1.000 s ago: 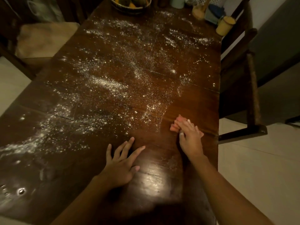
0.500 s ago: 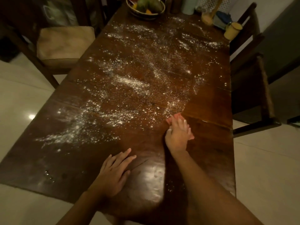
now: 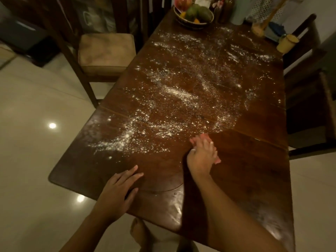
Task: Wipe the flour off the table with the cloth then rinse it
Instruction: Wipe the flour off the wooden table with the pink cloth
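while right hand presses cloth flat beside the flour, left hand rests on the table. both released, fingers straight.

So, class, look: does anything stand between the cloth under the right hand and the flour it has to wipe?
Nothing visible: the right hand presses the cloth at the near edge of the flour on the table.

The right hand pressed the pink cloth onto the surface beside the flour; the left hand lay flat.
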Demonstrator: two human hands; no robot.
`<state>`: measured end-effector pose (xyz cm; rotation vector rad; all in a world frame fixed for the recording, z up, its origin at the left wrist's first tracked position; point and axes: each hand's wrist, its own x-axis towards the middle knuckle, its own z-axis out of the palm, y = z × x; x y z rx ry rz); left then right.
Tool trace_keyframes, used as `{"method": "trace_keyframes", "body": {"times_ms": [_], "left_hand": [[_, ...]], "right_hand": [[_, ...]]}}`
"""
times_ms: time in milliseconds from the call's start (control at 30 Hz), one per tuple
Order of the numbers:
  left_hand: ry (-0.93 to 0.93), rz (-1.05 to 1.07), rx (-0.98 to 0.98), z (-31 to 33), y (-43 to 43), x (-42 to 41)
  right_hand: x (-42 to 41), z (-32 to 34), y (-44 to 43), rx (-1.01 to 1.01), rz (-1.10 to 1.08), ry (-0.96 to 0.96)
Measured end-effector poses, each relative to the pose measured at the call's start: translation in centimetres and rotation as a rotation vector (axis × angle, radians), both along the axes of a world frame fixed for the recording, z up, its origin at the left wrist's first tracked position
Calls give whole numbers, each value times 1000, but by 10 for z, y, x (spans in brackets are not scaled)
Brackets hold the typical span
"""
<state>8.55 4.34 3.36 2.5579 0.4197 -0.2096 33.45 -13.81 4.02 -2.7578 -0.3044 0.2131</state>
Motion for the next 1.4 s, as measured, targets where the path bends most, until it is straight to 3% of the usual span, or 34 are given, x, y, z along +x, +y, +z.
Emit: {"method": "trace_keyframes", "body": {"times_ms": [167, 267, 333, 433, 500, 567, 700, 767, 833, 933, 967, 1067, 1167, 1267, 1400], "left_hand": [[-28, 123, 17, 2, 33, -18], [12, 257, 39, 3, 69, -30], [37, 308, 44, 0, 99, -41], [27, 314, 49, -6, 130, -56], [-1, 288, 47, -12, 131, -60], [-32, 299, 49, -16, 124, -60], [-64, 322, 55, -20, 119, -61], [-78, 304, 76, -24, 120, -63], [-79, 277, 110, -26, 120, -63], [-79, 269, 140, -27, 119, -61], [-77, 270, 131, -26, 118, -61], [-160, 299, 8, -21, 120, -61], [-292, 508, -372, -2, 124, -63], [-368, 814, -576, 16, 125, -64], [-311, 907, -492, 23, 122, -57]], "right_hand": [[-70, -13, 15, 87, 865, 133], [-64, -7, -18, 41, 1163, 205], [-48, -10, -22, 41, 1026, 111], [-47, -8, 30, 96, 342, 35], [-66, -4, 77, 140, 197, 5], [-86, -9, 102, 210, 427, 42], [-99, -12, 83, 147, 1165, 180], [-77, -12, 59, 102, 1305, 194], [-57, -13, 49, 103, 1166, 163], [-61, -5, 83, 173, 721, 120], [-72, -4, 100, 196, 703, 95], [-109, -9, 130, 314, 1175, 165], [-129, -12, 150, 238, 1503, 236], [-135, -15, 189, 227, 1464, 165], [-138, -3, 248, 61, 1123, 65]]}}
